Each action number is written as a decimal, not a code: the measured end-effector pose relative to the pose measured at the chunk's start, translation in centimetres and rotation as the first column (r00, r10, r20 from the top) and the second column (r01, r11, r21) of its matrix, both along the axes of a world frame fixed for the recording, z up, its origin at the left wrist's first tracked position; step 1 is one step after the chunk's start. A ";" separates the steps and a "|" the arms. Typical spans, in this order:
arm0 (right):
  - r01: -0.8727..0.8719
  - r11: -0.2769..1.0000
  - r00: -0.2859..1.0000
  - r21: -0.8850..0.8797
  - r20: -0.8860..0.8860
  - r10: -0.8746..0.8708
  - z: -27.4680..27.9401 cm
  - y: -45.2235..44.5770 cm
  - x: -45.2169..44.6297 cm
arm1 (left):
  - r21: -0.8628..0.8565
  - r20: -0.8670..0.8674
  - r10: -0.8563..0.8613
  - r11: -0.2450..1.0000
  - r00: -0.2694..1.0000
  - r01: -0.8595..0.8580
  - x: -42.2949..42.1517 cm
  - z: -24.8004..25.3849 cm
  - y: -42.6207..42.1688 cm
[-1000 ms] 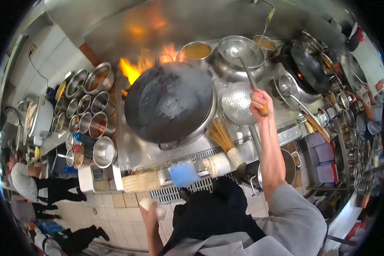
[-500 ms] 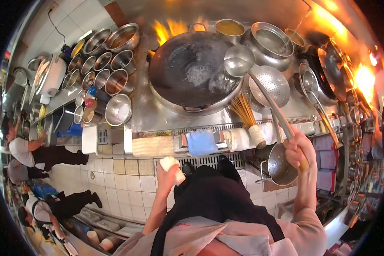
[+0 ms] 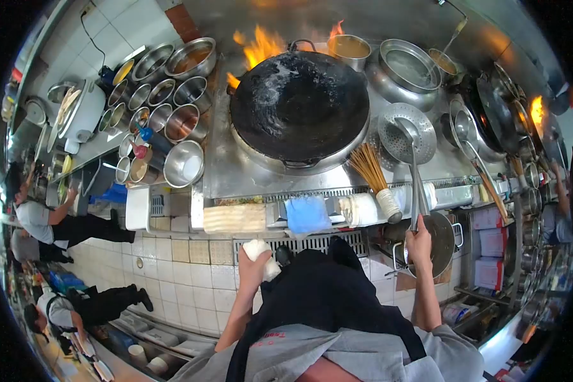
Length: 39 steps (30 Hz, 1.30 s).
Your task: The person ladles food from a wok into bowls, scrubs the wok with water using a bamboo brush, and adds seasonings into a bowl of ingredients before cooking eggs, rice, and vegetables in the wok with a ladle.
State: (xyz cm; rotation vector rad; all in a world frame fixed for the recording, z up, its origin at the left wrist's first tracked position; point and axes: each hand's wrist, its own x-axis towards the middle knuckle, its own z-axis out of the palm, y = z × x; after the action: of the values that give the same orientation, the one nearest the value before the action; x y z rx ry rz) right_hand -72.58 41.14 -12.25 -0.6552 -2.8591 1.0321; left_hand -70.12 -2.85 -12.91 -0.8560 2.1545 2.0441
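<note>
A folded white cloth point(image 3: 259, 252) is gripped in my left hand point(image 3: 251, 270), in front of the apron. My right hand point(image 3: 419, 244) is closed round the handle end of a ladle point(image 3: 406, 129), whose bowl rests over a perforated strainer point(image 3: 390, 141). Left of the strainer, a large black wok point(image 3: 299, 105) sits on the burner ring, with flames behind its left side. Some liquid shows in the wok's upper left. Between wok and strainer handle lies a bamboo brush point(image 3: 371, 172), bristles toward the wok.
Metal containers point(image 3: 183, 122) and a steel bowl point(image 3: 184, 163) crowd the left counter. Behind the strainer stands a pot point(image 3: 409, 69). Folded cloths, one blue point(image 3: 307, 214), line the stove's front edge. A deep pan point(image 3: 438, 245) hangs low right. Several people work at left, one at far right.
The ladle has moved from over the wok to the strainer, and my right hand has come down and inward. Flames at the far right have shrunk. My left hand still grips the cloth.
</note>
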 end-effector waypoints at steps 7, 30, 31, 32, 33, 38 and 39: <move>-0.200 0.892 0.979 0.406 0.112 0.169 4.2 -5.8 -5.9 | 0.047 -0.040 -0.045 0.998 0.998 0.046 -1.1 0.9 0.5; -0.383 0.907 0.910 -0.178 0.094 0.403 8.0 -27.4 -37.3 | -0.024 0.111 0.478 0.878 0.871 -0.479 9.2 0.1 -4.1; -0.384 0.917 0.921 -0.111 0.017 0.388 6.9 -28.5 -37.3 | -0.010 0.124 0.475 0.879 0.871 -0.478 9.2 0.0 -4.2; -0.375 0.926 0.926 -0.039 -0.055 0.373 4.6 -29.2 -36.4 | 0.046 0.119 0.483 0.870 0.867 -0.491 9.4 0.0 -4.1; -0.364 0.931 0.920 0.038 -0.138 0.366 3.6 -29.2 -35.6 | 0.063 0.118 0.475 0.873 0.872 -0.484 9.4 -0.2 -4.1; -0.621 0.766 0.779 0.165 0.026 0.626 7.2 -26.9 -27.5 | 0.077 0.097 0.507 0.854 0.856 -0.515 8.1 -0.6 -5.5; -0.630 0.738 0.768 0.240 0.056 0.638 7.6 -26.7 -28.9 | 0.076 0.086 0.516 0.849 0.852 -0.522 7.6 -0.6 -5.7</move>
State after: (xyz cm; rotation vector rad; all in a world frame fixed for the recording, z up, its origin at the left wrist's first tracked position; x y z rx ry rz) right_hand -101.45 14.49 -4.65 0.4021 -3.1630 0.6678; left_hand -62.53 -8.52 -13.56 -1.6123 1.9141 2.2728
